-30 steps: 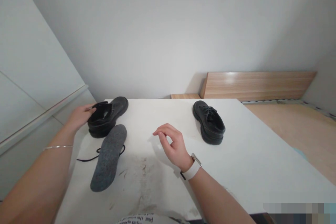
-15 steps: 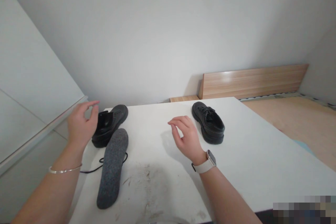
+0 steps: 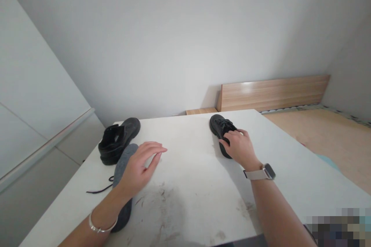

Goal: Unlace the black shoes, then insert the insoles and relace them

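Slanting, toe (image 3: 215,121) away leftward, shoe (image 3: 221,127) touches right fingers (image 3: 233,134) (grip unclear); left fingers (image 3: 150,147) empty.

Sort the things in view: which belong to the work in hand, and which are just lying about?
Work in hand:
laced black shoe, right hand at its opening
grey insole, partly behind left hand
other black shoe
black lace, probably

Just there:
wooden headboard
pale blue item

A white table (image 3: 191,170) with dirty smudges (image 3: 162,200) stands near a gray wall (image 3: 174,38), with white panels (image 3: 29,69) on the left and a wooden headboard (image 3: 272,94) on the right.
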{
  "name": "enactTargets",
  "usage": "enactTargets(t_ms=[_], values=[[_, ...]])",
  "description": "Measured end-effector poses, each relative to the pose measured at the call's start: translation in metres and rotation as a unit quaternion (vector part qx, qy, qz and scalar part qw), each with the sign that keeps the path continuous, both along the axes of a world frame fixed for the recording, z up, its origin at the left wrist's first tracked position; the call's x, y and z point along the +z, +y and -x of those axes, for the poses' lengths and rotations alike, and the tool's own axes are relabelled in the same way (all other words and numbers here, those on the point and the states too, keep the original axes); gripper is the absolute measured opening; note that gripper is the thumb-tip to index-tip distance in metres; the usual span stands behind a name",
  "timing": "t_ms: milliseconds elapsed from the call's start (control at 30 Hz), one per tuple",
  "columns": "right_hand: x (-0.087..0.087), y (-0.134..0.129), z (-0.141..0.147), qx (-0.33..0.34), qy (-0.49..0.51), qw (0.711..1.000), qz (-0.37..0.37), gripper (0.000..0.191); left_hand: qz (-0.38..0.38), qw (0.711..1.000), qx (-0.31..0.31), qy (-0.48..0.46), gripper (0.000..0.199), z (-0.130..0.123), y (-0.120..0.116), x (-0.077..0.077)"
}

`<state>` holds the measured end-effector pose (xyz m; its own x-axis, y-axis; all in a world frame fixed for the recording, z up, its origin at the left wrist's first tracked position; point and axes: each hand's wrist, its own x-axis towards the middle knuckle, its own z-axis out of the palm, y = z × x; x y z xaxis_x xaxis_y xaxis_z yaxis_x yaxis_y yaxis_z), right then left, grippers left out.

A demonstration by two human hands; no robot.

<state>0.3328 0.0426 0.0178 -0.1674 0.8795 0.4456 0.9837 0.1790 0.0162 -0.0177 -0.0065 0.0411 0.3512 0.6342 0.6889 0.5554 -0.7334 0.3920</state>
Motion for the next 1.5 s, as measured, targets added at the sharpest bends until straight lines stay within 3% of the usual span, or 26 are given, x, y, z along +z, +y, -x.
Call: enactTargets(t_ms=[133, 200, 300, 400, 533, 667, 800, 933, 1067, 1167, 1267, 1400, 1500], values=[[0.002, -0.009, 0.031, 0.057, 0.031, 0.994, -0.082, 0.034, 0.044, 0.999, -0.025, -0.007, 0.021, -0.007, 0.001, -0.010], [0.005, -0.021, 0.057, 0.117, 0.056, 0.985, -0.115, 0.037, 0.077, 0.997, -0.029, -0.012, 0.022, -0.010, 0.001, -0.014], [0.009, -0.041, 0.102, 0.217, 0.067, 0.967, -0.115, 0.035, 0.125, 0.990, -0.027, -0.051, 0.027, -0.015, 0.001, -0.018], [0.007, -0.055, 0.139, 0.276, 0.073, 0.954, -0.094, 0.028, 0.167, 0.981, -0.041, -0.092, 0.038, -0.018, 0.001, -0.020], [-0.006, -0.060, 0.166, 0.334, 0.033, 0.941, -0.053, 0.012, 0.175, 0.983, -0.031, -0.037, 0.036, -0.015, 0.004, -0.023], [-0.014, -0.060, 0.173, 0.325, 0.032, 0.945, -0.031, 0.010, 0.168, 0.986, -0.005, -0.011, 0.028, -0.012, 0.008, -0.025], [-0.004, -0.059, 0.164, 0.350, 0.071, 0.934, -0.007, 0.024, 0.167, 0.986, 0.013, -0.015, 0.025, -0.015, 0.010, -0.026], [0.011, -0.043, 0.143, 0.391, 0.219, 0.894, -0.001, 0.029, 0.179, 0.983, 0.006, -0.044, 0.025, -0.020, 0.010, -0.023], [0.011, -0.018, 0.121, 0.311, 0.406, 0.859, 0.018, 0.009, 0.181, 0.982, 0.014, -0.045, 0.038, -0.025, 0.013, -0.017], [0.005, -0.010, 0.116, 0.333, 0.405, 0.848, 0.078, 0.030, 0.164, 0.986, 0.029, -0.005, 0.040, -0.027, 0.017, -0.014], [0.003, -0.011, 0.122, 0.335, 0.376, 0.859, 0.096, 0.042, 0.129, 0.989, 0.055, 0.036, 0.035, -0.029, 0.021, -0.014], [0.010, -0.018, 0.139, 0.277, 0.289, 0.913, 0.080, 0.035, 0.072, 0.986, 0.111, 0.099, 0.021, -0.031, 0.022, -0.017], [0.018, -0.019, 0.149, 0.235, 0.185, 0.952, 0.058, 0.026, 0.049, 0.979, 0.136, 0.143, 0.022, -0.033, 0.022, -0.017]])
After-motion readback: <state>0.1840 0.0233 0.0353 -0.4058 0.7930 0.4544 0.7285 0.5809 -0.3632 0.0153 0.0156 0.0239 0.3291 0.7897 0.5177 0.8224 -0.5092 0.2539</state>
